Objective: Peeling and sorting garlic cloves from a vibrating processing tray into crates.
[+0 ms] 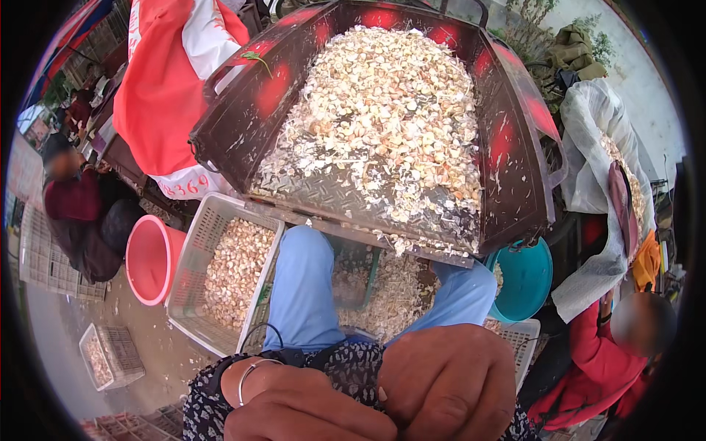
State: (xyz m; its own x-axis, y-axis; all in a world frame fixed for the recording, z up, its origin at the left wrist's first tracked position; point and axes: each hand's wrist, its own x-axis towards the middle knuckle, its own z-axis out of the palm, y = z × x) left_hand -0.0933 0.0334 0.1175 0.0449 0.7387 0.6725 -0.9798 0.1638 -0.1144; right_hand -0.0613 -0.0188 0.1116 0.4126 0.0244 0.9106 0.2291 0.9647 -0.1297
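Observation:
My left hand (309, 405), with a silver bangle on its wrist, and my right hand (449, 380) are close together in front of my chest, very near the camera. Their fingers are curled, and the fingertips are hidden, so anything pinched in them cannot be seen. A small flake of skin-like peel clings to my right hand. Beyond my knees is the metal cart bed (220, 138), with a heap of garlic cloves (394, 105) and loose papery peel on its treadplate floor. A white plastic crate (187, 275) of garlic cloves (237, 270) stands left of my legs.
A pink bucket (148, 262) stands beyond the crate, and a teal bucket (524, 281) is at my right. Peel (397, 292) covers the ground between my legs. One person (71, 204) sits at left, another (595, 358) at right. A smaller crate (124, 358) lies lower left.

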